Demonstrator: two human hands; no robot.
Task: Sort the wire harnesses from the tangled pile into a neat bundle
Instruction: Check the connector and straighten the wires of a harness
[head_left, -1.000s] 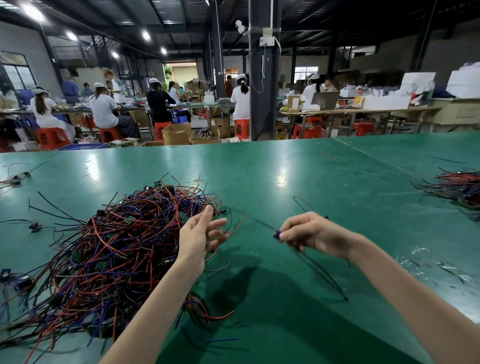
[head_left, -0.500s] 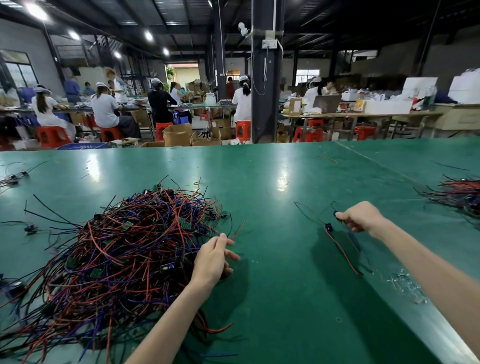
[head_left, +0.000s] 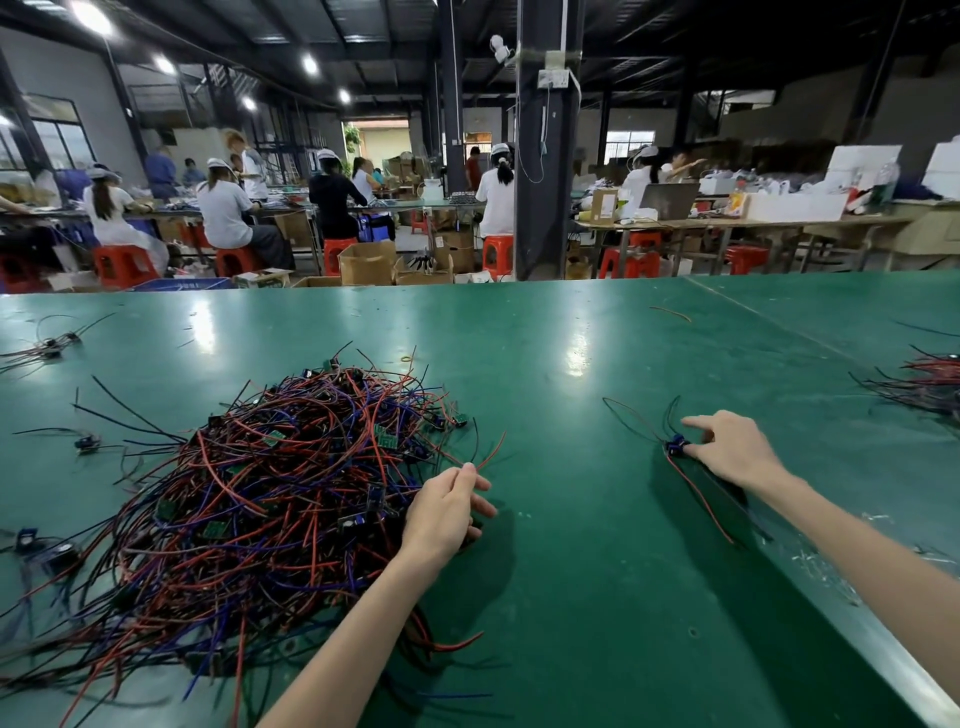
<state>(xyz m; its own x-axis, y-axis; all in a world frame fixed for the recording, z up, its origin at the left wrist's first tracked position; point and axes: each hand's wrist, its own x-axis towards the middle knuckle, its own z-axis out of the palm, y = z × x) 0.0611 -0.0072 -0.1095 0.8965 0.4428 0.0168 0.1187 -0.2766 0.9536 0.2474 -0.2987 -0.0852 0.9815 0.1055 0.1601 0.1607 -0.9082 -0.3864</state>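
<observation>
- The tangled pile of red, blue and black harnesses spreads across the green desk, nearly all of it to the left of the left hand, whose wrist lies against its right margin
- The left fingers are pinched on a red wire at the pile's right edge; its free end runs up and to the right of the fingertips, so the wire's long axis slants away from the heap toward bare desk
- Between the two hands lies a wide strip of open desk, with nothing to snag a harness drawn rightward
- The sorted harness lies under the right hand: its blue connector touches the fingers at their left, thin loops fan up and to the left of it, and its red and black leads trail down and right beneath the forearm
- The right fingers press on the connector with the index stretched out; whether they grip it or only pin it I cannot tell
- Judged from this, the left hand is much the nearer to the pile and the right to the laying spot
- Another wire heap sits well to the right, near the desk's far edge
</observation>
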